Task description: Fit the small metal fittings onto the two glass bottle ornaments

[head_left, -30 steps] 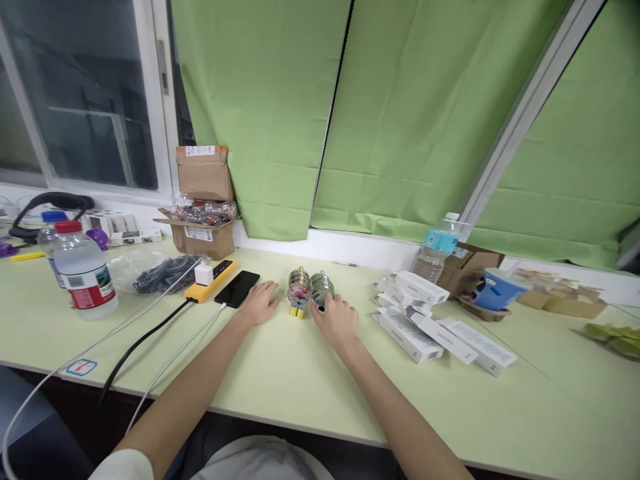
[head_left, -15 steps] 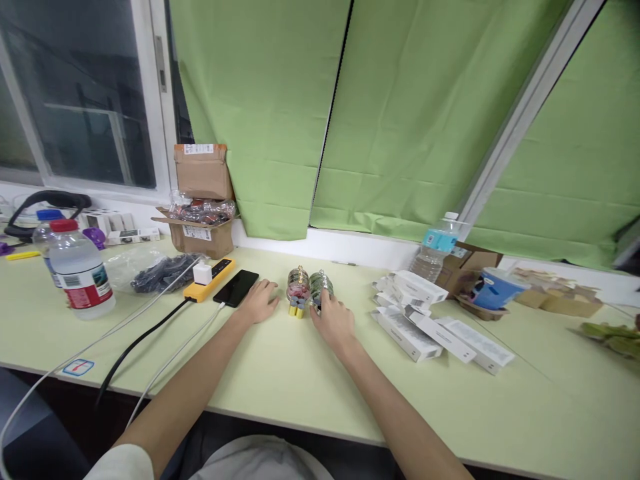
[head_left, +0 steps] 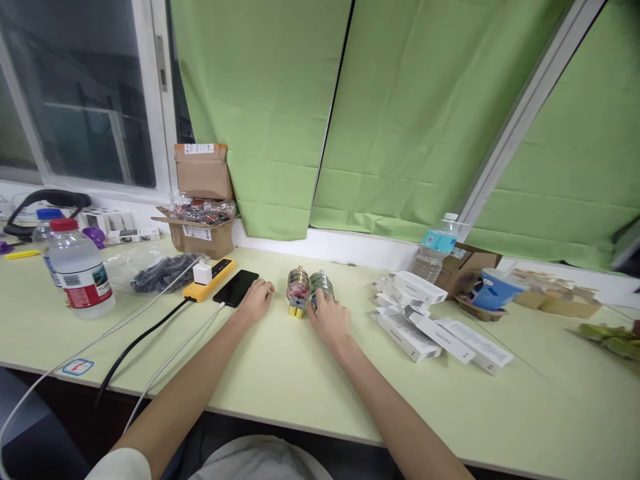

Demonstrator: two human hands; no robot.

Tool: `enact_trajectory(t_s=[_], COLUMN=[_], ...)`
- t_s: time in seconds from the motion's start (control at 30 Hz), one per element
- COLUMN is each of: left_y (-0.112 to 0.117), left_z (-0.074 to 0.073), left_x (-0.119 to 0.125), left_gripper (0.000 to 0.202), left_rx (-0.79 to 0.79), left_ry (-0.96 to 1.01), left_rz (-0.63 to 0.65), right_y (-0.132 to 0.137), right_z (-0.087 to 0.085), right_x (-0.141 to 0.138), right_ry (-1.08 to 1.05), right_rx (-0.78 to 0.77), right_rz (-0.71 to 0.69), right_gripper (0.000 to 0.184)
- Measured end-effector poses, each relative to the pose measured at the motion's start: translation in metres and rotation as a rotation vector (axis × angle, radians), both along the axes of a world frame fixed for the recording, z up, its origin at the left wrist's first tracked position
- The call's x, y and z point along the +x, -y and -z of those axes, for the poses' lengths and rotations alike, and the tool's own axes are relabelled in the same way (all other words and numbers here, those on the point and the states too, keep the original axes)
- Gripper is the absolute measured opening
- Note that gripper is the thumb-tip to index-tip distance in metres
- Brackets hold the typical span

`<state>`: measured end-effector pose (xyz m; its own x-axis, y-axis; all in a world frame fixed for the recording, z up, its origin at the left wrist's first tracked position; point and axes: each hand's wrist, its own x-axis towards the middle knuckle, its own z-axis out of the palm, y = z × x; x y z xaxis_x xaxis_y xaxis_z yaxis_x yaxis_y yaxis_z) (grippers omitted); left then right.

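Note:
My left hand (head_left: 257, 301) rests on the table beside a black phone (head_left: 236, 288), fingers loosely bent and holding nothing. Two small rounded, clear-looking trinkets with gold tops stand side by side in the middle. The reddish trinket (head_left: 299, 283) has short yellow pieces with grey tops (head_left: 297, 309) at its front. Against the front of the greenish trinket (head_left: 321, 283) is my right hand (head_left: 332, 322), thumb and fingers drawn together. What they pinch is hidden behind the fingers, and the trinket's lower part is covered too.
Flat white boxes (head_left: 407, 333) lie piled to the right, before a clear bottle (head_left: 436, 250) and a blue tub (head_left: 493, 290). At left are a yellow power strip (head_left: 209, 281) with cables, a red-capped bottle (head_left: 83, 273) and an open carton (head_left: 203, 237).
My left hand has drawn back slightly to the left and its fingers have curled in. My right hand has shifted a little at the greenish trinket's front. Both trinkets stay in place.

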<state>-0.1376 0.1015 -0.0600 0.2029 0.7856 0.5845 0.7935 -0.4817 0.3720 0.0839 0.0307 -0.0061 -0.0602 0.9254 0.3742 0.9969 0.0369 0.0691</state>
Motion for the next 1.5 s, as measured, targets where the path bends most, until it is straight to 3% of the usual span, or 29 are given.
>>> enact_trajectory(t_s=[0.67,1.03,1.5], left_y=[-0.0001,0.0009,0.0005], left_z=[0.0013,-0.0005,-0.0003], left_x=[-0.0005,0.0004,0.0002], left_gripper=[0.024,0.022,0.022], left_rx=[0.002,-0.013,-0.01], left_ry=[0.045,0.036,0.036], left_rz=[-0.034,-0.047,-0.045], right_y=[-0.0013,-0.0004,-0.0071], right_z=[0.0057,0.0054,0.0087], right_x=[-0.0039,-0.0025,0.0007], right_ry=[0.018,-0.026,0.014], right_rx=[-0.04,-0.058,-0.118], right_rz=[-0.109,-0.102,-0.126], right_gripper=[0.027,0.025,0.043])
